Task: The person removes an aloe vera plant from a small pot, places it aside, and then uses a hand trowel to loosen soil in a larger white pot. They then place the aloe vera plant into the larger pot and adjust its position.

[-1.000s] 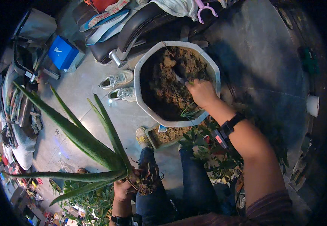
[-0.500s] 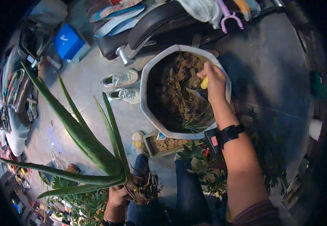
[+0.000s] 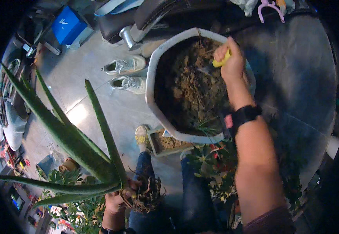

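My left hand is closed round the base of a large aloe plant, held over my lap. Its thick green leaves spread to the left, and bare tangled roots hang out on the right of my fingers. My right hand grips the yellow handle of a trowel above the far right part of a big white octagonal pot. The trowel's blade is blurred against the soil, which is brown, clumpy and mixed with roots. A small tuft of green blades grows near the pot's close edge.
A shallow tray of soil stands by my foot, against the pot. White shoes sit left of the pot. Leafy plants flank my legs. A dark padded seat and a blue box are at the far side.
My right hand has moved with the trowel toward the pot's far side, and the blade's angle has changed. The view has shifted a little; my left hand still holds the aloe.
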Tool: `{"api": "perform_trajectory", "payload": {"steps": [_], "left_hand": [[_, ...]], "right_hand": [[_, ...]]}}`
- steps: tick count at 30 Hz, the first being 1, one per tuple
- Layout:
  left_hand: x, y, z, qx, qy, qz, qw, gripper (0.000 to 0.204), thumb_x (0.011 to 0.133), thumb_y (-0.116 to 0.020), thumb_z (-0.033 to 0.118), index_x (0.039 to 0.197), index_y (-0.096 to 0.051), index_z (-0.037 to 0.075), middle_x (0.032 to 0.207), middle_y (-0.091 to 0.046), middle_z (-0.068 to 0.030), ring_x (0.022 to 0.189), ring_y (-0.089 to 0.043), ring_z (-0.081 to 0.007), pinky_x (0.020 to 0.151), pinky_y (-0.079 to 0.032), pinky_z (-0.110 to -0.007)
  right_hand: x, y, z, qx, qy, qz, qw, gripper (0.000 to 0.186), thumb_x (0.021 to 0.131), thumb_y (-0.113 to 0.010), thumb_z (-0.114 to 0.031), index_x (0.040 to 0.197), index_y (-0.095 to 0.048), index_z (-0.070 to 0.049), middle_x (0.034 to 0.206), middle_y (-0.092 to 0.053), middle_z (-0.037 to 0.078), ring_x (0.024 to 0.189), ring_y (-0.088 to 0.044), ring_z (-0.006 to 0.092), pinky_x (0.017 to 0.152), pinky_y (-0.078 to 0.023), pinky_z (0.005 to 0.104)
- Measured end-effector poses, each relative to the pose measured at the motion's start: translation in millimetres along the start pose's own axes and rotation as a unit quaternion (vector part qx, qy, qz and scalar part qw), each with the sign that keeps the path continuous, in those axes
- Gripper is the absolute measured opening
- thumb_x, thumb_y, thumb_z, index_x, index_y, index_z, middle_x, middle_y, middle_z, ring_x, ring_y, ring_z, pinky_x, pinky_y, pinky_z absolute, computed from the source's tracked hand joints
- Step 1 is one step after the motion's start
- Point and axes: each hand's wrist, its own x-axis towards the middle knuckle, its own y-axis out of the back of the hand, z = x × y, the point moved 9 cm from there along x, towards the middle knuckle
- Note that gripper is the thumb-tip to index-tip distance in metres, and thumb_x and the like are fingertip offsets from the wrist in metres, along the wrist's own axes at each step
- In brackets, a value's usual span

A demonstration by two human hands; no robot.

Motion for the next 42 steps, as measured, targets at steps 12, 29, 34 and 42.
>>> {"api": "perform_trajectory", "payload": {"steps": [12,29,34,42], "left_hand": [[4,2,-8,0.026,0.014,0.007,1.0,0.041,0.063,-0.072,0.009,0.097,-0.055,-0.005,0.084,-0.057,-0.0138,0.087,-0.059,-0.03,0.086,-0.048,-0.046],[9,-19,0,0.037,0.015,-0.039,0.998,0.034,0.064,-0.072,0.009,0.093,-0.058,-0.003,0.085,-0.059,-0.0141,0.087,-0.059,-0.0294,0.085,-0.047,-0.045],[13,-11,-2,0.018,0.032,0.001,0.999,0.034,0.064,-0.072,0.007,0.093,-0.058,-0.003,0.085,-0.059,-0.014,0.089,-0.059,-0.0307,0.086,-0.046,-0.045],[11,-1,-2,0.02,0.052,0.019,0.998,0.034,0.064,-0.07,0.006,0.095,-0.057,-0.004,0.087,-0.058,-0.0138,0.092,-0.059,-0.0329,0.088,-0.045,-0.046]], "right_hand": [[1,27,-10,-0.04,0.007,-0.051,0.998,0.044,0.09,-0.043,-0.03,0.053,-0.041,-0.008,0.048,-0.042,0.005,0.047,-0.041,0.0181,0.051,-0.036,0.03],[-32,32,-51,0.125,0.069,-0.087,0.986,0.036,0.091,-0.039,-0.025,0.059,-0.041,-0.01,0.053,-0.04,0.004,0.051,-0.036,0.0163,0.054,-0.032,0.0309],[5,13,-1,0.013,0.037,-0.02,0.999,0.037,0.091,-0.041,-0.028,0.059,-0.043,-0.009,0.053,-0.042,0.005,0.051,-0.041,0.0176,0.055,-0.035,0.0313],[5,18,-26,-0.049,0.093,-0.078,0.991,0.039,0.09,-0.045,-0.031,0.057,-0.043,-0.01,0.053,-0.042,0.004,0.054,-0.043,0.0169,0.056,-0.035,0.0286]]}}
